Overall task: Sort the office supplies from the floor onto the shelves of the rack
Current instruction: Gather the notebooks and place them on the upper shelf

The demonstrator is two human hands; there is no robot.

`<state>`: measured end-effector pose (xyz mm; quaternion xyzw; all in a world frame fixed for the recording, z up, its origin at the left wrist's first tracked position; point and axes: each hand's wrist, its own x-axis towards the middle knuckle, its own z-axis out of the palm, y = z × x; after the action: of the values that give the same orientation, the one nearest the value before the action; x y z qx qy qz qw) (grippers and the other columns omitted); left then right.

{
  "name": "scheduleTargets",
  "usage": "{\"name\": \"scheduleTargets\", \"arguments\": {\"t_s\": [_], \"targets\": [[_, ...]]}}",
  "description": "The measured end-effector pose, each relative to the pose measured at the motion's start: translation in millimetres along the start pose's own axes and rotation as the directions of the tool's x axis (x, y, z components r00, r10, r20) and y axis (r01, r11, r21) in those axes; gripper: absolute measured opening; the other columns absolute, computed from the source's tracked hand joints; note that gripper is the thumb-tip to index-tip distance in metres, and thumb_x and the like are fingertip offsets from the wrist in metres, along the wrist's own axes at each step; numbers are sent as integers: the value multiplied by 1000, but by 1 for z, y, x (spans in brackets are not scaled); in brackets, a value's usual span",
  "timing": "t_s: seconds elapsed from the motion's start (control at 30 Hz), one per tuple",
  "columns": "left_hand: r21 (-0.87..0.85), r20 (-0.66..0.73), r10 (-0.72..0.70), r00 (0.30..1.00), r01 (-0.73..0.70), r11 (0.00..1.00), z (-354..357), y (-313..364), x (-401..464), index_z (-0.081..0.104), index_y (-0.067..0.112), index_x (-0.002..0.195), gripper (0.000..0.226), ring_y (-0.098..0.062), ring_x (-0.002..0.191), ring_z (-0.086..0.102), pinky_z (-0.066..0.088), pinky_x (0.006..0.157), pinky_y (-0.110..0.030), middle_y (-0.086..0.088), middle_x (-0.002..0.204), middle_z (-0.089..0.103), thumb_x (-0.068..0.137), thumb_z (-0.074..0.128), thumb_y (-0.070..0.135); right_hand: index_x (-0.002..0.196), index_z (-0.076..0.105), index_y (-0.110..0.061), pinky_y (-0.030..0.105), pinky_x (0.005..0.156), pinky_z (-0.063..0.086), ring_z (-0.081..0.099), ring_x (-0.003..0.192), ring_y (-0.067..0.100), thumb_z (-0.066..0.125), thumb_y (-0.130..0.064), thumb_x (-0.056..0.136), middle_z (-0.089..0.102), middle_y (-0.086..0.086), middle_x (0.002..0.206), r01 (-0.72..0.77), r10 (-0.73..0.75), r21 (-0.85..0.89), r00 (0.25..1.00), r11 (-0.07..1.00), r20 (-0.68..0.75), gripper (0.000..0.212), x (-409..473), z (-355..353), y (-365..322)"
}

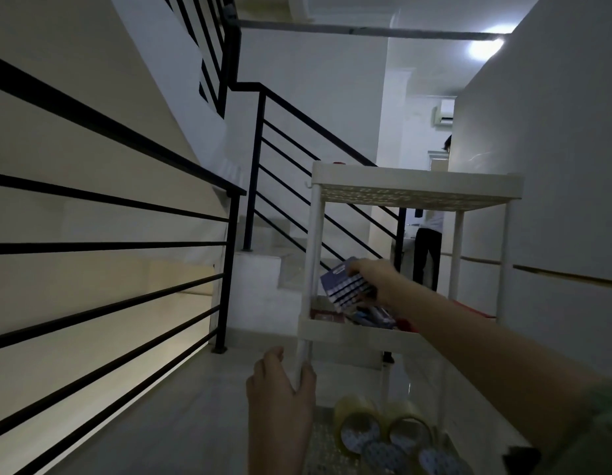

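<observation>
Right hand (366, 272) gripped a blue card pack (345, 286) over the white rack's (417, 183) middle shelf; left hand (280, 382) curled around its post

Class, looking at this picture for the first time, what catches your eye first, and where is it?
The right hand holds a blue-and-white packet over the middle shelf of the white rack. The left hand grips the rack's front post, near rolls of tape on the bottom shelf. Black stair railings fill the left.
</observation>
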<state>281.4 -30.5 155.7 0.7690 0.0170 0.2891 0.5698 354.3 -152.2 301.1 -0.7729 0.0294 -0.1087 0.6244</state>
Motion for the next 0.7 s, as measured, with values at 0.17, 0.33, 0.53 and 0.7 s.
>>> {"name": "scheduleTargets", "arguments": {"t_s": [0.17, 0.33, 0.53, 0.7], "targets": [[3, 13, 128, 992, -128, 992, 12, -5, 2, 39, 13, 135, 50, -18, 123, 40, 33, 95, -24, -2, 136, 45, 89, 59, 20, 70, 48, -8, 18, 44, 41, 47, 56, 14, 57, -15, 85, 50, 7, 64, 78, -57, -424, 997, 903, 61, 19, 7, -40, -28], [-24, 81, 291, 953, -290, 957, 29, 8, -9, 11, 21, 147, 89, -10, 134, 24, 24, 97, -14, 6, 147, 27, 80, 68, 33, 62, 49, -8, 12, 40, 41, 47, 49, 14, 49, -17, 90, 50, 6, 56, -14, 182, -654, 965, 756, 190, 29, 1, -59, -63], [16, 78, 364, 928, -366, 930, 45, 29, -20, -20, 35, 139, 118, -9, 146, -3, 12, 121, -33, 19, 153, -5, 62, 60, 72, 91, 63, -7, 16, 51, 33, 53, 43, 12, 47, -28, 87, 62, 6, 59, -94, 411, -764, 881, 639, 236, 26, -6, -50, -73], [-23, -114, 350, 930, -354, 935, 52, 34, -26, 36, 20, 137, 58, -16, 113, 53, 49, 88, -25, 0, 130, 52, 86, 57, 38, 92, 63, -4, 9, 36, 41, 58, 38, 14, 44, -22, 84, 63, 7, 56, -102, 463, -682, 805, 725, 372, 27, -25, -42, -64]]}}
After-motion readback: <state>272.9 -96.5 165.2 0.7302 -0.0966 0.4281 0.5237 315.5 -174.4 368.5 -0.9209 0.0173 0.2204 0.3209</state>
